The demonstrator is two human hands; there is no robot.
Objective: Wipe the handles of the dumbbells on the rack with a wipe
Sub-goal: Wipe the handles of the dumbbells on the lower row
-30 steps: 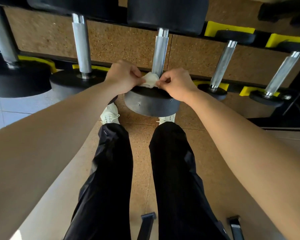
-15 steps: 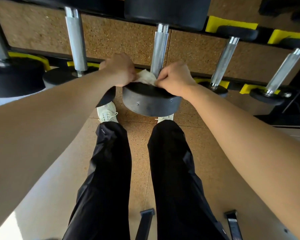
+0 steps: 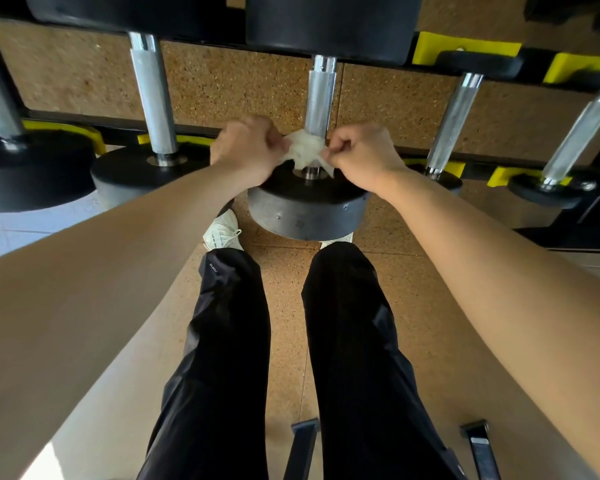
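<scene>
Your left hand [image 3: 245, 147] and right hand [image 3: 361, 152] are both curled into loose fists, and each one pinches an end of the wipe [image 3: 303, 148]. The left fingers [image 3: 278, 143] grip its left edge and the right fingers [image 3: 336, 149] grip its right edge. The wipe is white and crumpled. It hangs bunched between your two sets of fingers, pressed against the lower end of the middle handle [image 3: 321, 95]. You cannot tell from here whether it goes right round the back of the bar or only lies across the front.

The knurled steel handle rises straight up from between your fingers to the far weight head [image 3: 329, 26]. Just below your fingers sits the near weight head [image 3: 305, 209], a dark round disc, with a bit of the chrome collar showing under the wipe's lower edge.

Beyond your left fingers stands a second handle [image 3: 153, 95], bare and apart from your hand. Beyond your right fingers two thinner handles [image 3: 452, 116] slant away on smaller dumbbells, resting in the yellow cradles [image 3: 465, 51] of the rack.

Below your fingers, past the disc, are your black trousers [image 3: 229, 341] and a pale shoe [image 3: 222, 230] on the speckled cork floor [image 3: 284, 306].
</scene>
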